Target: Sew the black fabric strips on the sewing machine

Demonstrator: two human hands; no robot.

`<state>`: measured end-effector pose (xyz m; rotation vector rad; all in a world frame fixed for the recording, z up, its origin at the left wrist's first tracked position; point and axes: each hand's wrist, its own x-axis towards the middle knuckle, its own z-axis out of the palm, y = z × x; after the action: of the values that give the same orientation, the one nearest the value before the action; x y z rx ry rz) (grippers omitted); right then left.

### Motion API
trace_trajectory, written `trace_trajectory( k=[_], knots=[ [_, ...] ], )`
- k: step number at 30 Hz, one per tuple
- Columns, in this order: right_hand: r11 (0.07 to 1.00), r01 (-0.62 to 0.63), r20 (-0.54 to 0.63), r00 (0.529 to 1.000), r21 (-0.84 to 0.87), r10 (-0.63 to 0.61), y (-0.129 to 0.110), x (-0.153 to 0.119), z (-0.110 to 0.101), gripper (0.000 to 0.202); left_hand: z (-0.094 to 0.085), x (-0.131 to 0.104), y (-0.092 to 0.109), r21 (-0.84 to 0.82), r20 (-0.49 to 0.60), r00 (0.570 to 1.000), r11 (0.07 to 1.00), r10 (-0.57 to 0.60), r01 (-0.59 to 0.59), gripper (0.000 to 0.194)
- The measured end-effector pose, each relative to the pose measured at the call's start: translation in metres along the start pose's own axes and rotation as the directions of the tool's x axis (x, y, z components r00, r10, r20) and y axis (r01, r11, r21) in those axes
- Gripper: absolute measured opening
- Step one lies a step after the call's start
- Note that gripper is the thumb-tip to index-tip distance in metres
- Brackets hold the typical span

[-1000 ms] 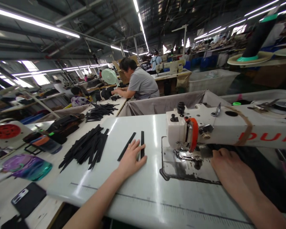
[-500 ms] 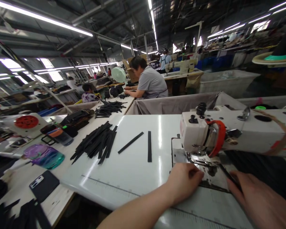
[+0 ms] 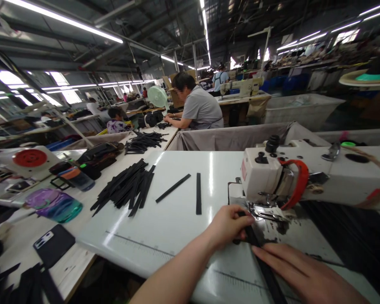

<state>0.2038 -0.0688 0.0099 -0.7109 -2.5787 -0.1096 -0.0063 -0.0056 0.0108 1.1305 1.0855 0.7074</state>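
Observation:
My left hand (image 3: 229, 226) is closed in a pinch on the upper end of a black fabric strip (image 3: 266, 270), just left of the sewing machine's presser foot (image 3: 267, 213). Lower down the same strip, my right hand (image 3: 300, 270) has its fingers close together against its right edge; its thumb is hidden. The strip slants from the left fingertips to the bottom of the view. Beside the hands stands the white sewing machine (image 3: 278, 177) with an orange-red guard. Two loose black strips (image 3: 198, 193) lie apart on the table, left of the machine.
A heap of black strips (image 3: 126, 185) lies on the table's left part. Further left are a purple-teal bottle (image 3: 55, 204), a phone (image 3: 53, 245) and more strips (image 3: 25, 285). Dark material (image 3: 345, 236) spreads right of the machine. A co-worker (image 3: 201, 103) sits beyond a cloth-lined bin (image 3: 231, 138).
My right hand has brought the black strip leftward and nearer, away from the presser foot. My left hand has moved slightly up and left and now grips the strip's end.

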Motion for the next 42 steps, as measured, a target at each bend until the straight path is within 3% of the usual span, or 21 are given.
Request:
trace_trajectory(
  k=[3,6,8,10,12,22,31,36,42],
  knots=[
    [0.981,0.095,-0.010,0.995,-0.168,-0.098,0.004,0.021,-0.002,0.059,-0.001,0.004,-0.001,0.255,-0.188,0.965,0.958,0.183,-0.132,0.015],
    [0.968,0.029,-0.087,0.995,-0.248,-0.052,0.004,0.027,0.011,0.051,0.001,0.002,-0.001,0.581,-0.286,0.827,0.774,0.483,-0.251,0.039],
    [0.958,-0.040,-0.107,0.994,-0.285,0.010,0.002,0.026,0.021,0.050,0.002,-0.002,-0.002,0.747,-0.188,0.786,0.606,0.588,-0.275,0.031],
    [0.946,-0.067,-0.109,0.993,-0.318,0.033,0.001,0.024,0.028,0.049,0.003,-0.005,-0.003,0.823,-0.048,0.797,0.476,0.602,-0.310,0.011],
    [0.942,-0.070,-0.126,0.992,-0.327,0.030,0.000,0.023,0.031,0.047,0.006,-0.006,-0.005,0.833,0.050,0.800,0.417,0.598,-0.364,0.011],
    [0.950,-0.102,-0.137,0.988,-0.295,0.064,0.004,0.025,0.032,0.045,0.012,0.005,-0.009,0.821,0.037,0.745,0.405,0.666,-0.403,0.020],
    [0.953,-0.108,-0.088,0.992,-0.283,0.086,0.005,0.023,0.033,0.052,0.015,0.001,0.000,0.853,0.071,0.773,0.363,0.630,-0.375,0.025],
    [0.966,-0.137,-0.088,0.989,-0.220,0.121,0.006,0.029,0.027,0.046,0.015,0.001,-0.002,0.828,0.017,0.758,0.417,0.652,-0.376,0.025],
    [0.961,-0.221,-0.053,0.975,-0.168,0.215,0.007,0.035,0.023,0.041,0.012,0.002,-0.007,0.782,0.028,0.768,0.465,0.640,-0.416,0.019]
  ],
)
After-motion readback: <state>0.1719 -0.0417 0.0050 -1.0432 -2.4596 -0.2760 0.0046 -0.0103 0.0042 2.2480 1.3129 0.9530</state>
